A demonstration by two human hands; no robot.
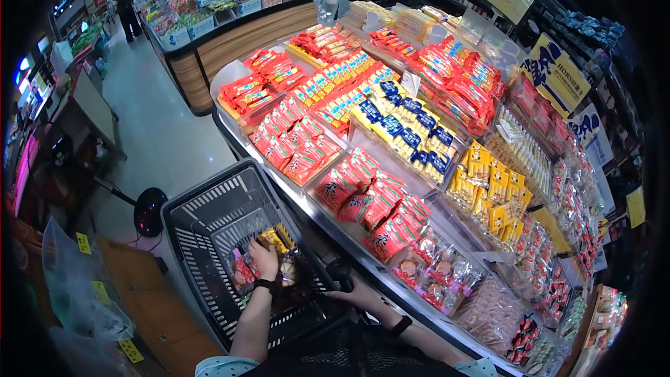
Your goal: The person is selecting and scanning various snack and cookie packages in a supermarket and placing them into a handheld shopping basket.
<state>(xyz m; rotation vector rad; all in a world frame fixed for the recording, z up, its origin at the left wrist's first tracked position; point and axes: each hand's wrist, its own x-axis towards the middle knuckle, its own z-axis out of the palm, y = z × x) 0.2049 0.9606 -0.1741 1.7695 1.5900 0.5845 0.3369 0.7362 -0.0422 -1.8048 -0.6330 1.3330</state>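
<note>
My left hand, with a dark band at the wrist, reaches down into the dark grey shopping basket. Its fingers are stretched out and touch a yellow snack packet. Beside that hand in the basket lie red-and-clear snack packs. My right hand is at the basket's right side, by the display edge, with fingers closed around a dark part that looks like the basket's handle. The fingertips there are partly hidden.
A tiered snack display fills the right, with red bags and blue-and-yellow packets. A wooden cabinet with plastic bags stands at lower left. A black round object is near the basket; a person stands farther back in the aisle.
</note>
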